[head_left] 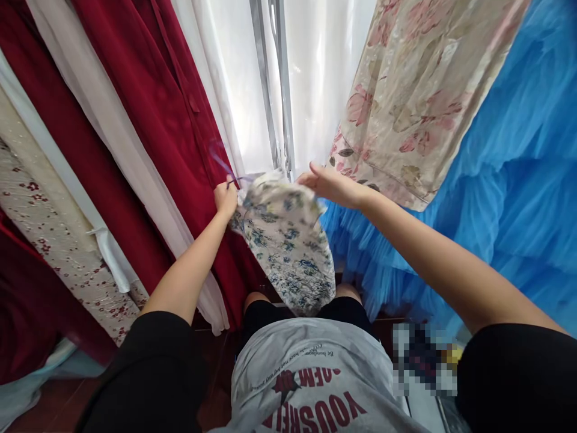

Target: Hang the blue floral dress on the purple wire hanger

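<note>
A small cream garment with a blue flower print (288, 243) hangs in front of me, its lower end reaching my knees. My left hand (225, 199) is closed on its upper left corner, where a thin purple strap or hanger loop sticks out. My right hand (322, 182) grips the upper right edge of the same garment with fingers curled over the cloth. Both arms are stretched forward at chest height.
Dark red dresses (148, 114) and a white one (99, 138) hang at left, a sequined flowered fabric (54, 240) further left. A beige floral dress (415, 90) and blue tulle (509, 180) hang at right. White sheer curtains and a window frame (279, 84) lie ahead.
</note>
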Demonstrator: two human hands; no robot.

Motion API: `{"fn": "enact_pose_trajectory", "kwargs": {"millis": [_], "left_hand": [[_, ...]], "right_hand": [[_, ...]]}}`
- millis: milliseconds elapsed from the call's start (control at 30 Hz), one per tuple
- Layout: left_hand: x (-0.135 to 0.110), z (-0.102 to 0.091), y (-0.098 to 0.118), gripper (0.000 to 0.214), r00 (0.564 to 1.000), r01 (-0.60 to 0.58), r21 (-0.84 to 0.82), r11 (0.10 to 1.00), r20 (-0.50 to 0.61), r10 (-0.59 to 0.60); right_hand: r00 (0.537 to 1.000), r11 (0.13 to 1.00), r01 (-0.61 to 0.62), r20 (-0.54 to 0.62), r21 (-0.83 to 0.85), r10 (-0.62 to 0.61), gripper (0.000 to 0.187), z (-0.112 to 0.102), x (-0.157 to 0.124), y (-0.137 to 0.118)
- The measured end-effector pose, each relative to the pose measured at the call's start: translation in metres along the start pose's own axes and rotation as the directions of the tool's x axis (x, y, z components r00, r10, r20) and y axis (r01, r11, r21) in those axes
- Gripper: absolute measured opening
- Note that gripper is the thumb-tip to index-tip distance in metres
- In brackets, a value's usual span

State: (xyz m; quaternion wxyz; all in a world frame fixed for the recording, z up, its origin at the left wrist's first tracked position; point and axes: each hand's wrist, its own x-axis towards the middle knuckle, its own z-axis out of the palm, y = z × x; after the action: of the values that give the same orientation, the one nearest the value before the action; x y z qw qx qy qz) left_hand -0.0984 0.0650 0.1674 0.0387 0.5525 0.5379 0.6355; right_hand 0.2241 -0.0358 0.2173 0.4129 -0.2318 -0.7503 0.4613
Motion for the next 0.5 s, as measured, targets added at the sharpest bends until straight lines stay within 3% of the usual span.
{"fn": "enact_pose_trajectory", "kwargs": {"millis": [67, 133, 200, 267, 333, 400, 467, 500], "left_hand": [[-0.005, 0.004, 0.0, 0.061, 0.987, 0.119, -0.218, 0.969, -0.079, -0.139], [-0.014, 0.011, 0.008, 0.065, 0.981, 0.168, -0.334, 0.928, -0.032, -0.19], [-0.027, 0.02, 0.025, 0.068, 0.964, 0.261, -0.469, 0.844, 0.18, -0.198], [-0.043, 0.03, 0.047, 0.07, 0.877, 0.415, -0.587, 0.695, 0.462, -0.133], [-0.059, 0.039, 0.07, 0.07, 0.764, 0.531, -0.605, 0.594, 0.644, -0.026], [-0.074, 0.046, 0.089, 0.068, 0.68, 0.59, -0.585, 0.557, 0.732, 0.048], [-0.083, 0.052, 0.102, 0.058, 0.635, 0.623, -0.577, 0.529, 0.767, 0.089], [-0.086, 0.054, 0.105, 0.05, 0.633, 0.63, -0.583, 0.513, 0.768, 0.097]], "right_hand": [[0.983, 0.982, 0.077, 0.179, -0.17, -0.046, 0.064, 0.016, -0.009, -0.007], [0.982, 0.916, 0.135, 0.174, -0.377, -0.073, 0.057, 0.021, -0.012, 0.0], [0.994, 0.832, 0.101, 0.087, -0.546, -0.064, 0.049, 0.02, -0.008, 0.018], [0.998, 0.786, 0.038, -0.01, -0.618, -0.056, 0.051, 0.016, -0.003, 0.04], [0.998, 0.804, 0.007, -0.041, -0.595, -0.038, 0.047, 0.012, -0.001, 0.059], [1.0, 0.872, -0.022, -0.002, -0.49, 0.024, 0.044, 0.009, -0.005, 0.071], [0.997, 0.948, -0.079, -0.03, -0.309, 0.073, 0.047, 0.006, -0.015, 0.077], [0.992, 0.975, -0.099, -0.098, -0.2, 0.08, 0.046, 0.003, -0.021, 0.079]]}}
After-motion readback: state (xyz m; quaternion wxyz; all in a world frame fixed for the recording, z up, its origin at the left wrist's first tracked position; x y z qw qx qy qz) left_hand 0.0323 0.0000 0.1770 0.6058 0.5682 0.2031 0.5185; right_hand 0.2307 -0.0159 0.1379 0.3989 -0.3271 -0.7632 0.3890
